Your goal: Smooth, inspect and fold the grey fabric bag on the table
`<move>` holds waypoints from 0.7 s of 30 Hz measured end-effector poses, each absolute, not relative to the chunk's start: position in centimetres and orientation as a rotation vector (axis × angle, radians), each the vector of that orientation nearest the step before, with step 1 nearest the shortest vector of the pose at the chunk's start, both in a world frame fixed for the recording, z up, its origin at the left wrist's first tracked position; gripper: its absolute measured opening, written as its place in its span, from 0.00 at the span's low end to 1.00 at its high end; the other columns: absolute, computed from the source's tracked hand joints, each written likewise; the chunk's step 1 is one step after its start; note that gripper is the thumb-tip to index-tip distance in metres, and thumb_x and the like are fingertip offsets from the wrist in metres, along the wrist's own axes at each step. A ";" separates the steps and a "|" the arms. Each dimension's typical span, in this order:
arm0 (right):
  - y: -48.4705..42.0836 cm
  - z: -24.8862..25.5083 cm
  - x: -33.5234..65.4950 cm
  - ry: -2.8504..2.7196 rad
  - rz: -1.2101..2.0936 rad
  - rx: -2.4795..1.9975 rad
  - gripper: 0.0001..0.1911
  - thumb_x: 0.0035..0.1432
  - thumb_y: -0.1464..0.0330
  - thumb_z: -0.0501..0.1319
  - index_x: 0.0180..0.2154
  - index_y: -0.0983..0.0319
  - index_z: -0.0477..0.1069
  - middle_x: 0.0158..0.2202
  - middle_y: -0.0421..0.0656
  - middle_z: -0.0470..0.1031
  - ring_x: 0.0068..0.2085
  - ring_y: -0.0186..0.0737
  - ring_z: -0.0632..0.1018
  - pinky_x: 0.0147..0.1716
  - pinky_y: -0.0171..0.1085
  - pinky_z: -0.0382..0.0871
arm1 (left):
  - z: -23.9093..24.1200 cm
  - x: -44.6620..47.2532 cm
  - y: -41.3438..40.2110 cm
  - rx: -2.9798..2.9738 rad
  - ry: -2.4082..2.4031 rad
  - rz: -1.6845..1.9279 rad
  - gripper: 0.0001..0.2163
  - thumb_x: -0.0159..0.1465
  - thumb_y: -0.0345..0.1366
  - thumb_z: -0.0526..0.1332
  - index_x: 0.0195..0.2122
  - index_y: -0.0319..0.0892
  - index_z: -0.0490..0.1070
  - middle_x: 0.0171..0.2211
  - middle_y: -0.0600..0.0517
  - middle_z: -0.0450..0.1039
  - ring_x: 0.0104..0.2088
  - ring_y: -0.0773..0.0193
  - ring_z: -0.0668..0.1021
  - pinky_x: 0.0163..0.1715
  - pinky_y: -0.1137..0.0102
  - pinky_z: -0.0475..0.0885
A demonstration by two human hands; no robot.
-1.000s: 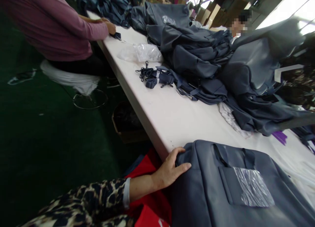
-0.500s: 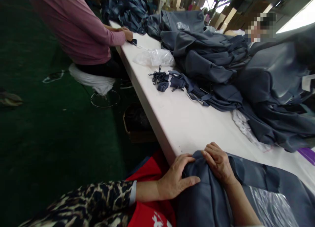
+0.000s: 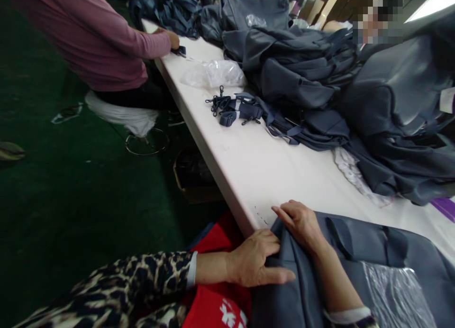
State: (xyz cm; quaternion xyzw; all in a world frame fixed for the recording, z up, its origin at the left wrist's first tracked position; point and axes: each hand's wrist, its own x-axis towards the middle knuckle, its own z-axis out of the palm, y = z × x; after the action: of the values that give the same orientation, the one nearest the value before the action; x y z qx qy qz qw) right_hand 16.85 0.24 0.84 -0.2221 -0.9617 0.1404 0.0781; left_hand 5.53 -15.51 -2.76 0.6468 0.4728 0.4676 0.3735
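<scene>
Grey bag (image 3: 377,254) is on the near end of the tabletop (image 3: 263,162), corner at the edge. Left hand (image 3: 254,259): thumb spread, fingers bent round that corner, gripping it. Right hand (image 3: 302,223): fingers half-curled on the seam beside it; can't tell how firm, contact hidden. Risk: a hard pull could crease the corner or drag the bag off the edge. Sliding room: toward the strap bundle (image 3: 245,111); bag pile (image 3: 305,77) bounds the far side.

A slate-blue bag (image 3: 371,245) lies, seemingly flat, on the white table (image 3: 284,176).
</scene>
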 end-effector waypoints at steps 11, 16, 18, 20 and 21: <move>0.3 -2.1 15.8 -2.840 0.251 -0.823 0.12 0.69 0.61 0.52 0.35 0.58 0.68 0.33 0.43 0.72 0.37 0.43 0.70 0.39 0.40 0.59 | -2.9 5.1 -18.6 1.713 1.444 1.235 0.21 0.67 0.42 0.59 0.59 0.40 0.61 0.59 0.41 0.65 0.60 0.53 0.66 0.63 0.59 0.60; -0.2 -2.5 15.2 -2.689 0.360 -0.833 0.08 0.67 0.64 0.56 0.36 0.59 0.70 0.36 0.46 0.73 0.41 0.45 0.70 0.44 0.43 0.63 | -3.8 3.9 -17.5 2.117 1.315 1.000 0.19 0.69 0.39 0.55 0.59 0.40 0.66 0.60 0.44 0.68 0.64 0.55 0.65 0.68 0.58 0.55; -0.8 -1.3 15.9 -2.605 0.366 -0.869 0.05 0.66 0.65 0.58 0.39 0.59 0.71 0.40 0.45 0.74 0.44 0.44 0.72 0.47 0.42 0.65 | -4.4 3.8 -17.6 2.172 1.375 0.947 0.18 0.69 0.39 0.55 0.59 0.41 0.67 0.60 0.45 0.68 0.64 0.55 0.66 0.67 0.58 0.58; -1.6 0.8 18.0 -2.500 0.340 -0.931 0.07 0.66 0.64 0.59 0.44 0.58 0.71 0.46 0.44 0.74 0.48 0.41 0.72 0.50 0.40 0.66 | -4.9 3.6 -17.6 2.260 1.417 0.918 0.18 0.70 0.38 0.54 0.60 0.44 0.65 0.61 0.48 0.67 0.63 0.56 0.67 0.65 0.58 0.62; -2.3 2.1 19.8 -2.409 0.366 -0.973 0.10 0.66 0.64 0.59 0.47 0.57 0.70 0.49 0.44 0.74 0.50 0.40 0.72 0.51 0.39 0.67 | -5.1 3.5 -17.5 2.311 1.430 0.914 0.19 0.70 0.38 0.54 0.61 0.46 0.64 0.61 0.49 0.67 0.63 0.56 0.67 0.64 0.58 0.64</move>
State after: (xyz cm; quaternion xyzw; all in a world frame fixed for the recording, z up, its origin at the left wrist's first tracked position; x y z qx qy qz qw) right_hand 19.78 -2.34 2.06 -0.3585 -0.8876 0.1347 0.2559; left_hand 3.49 -17.53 -5.11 0.7984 0.4941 0.3158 0.1365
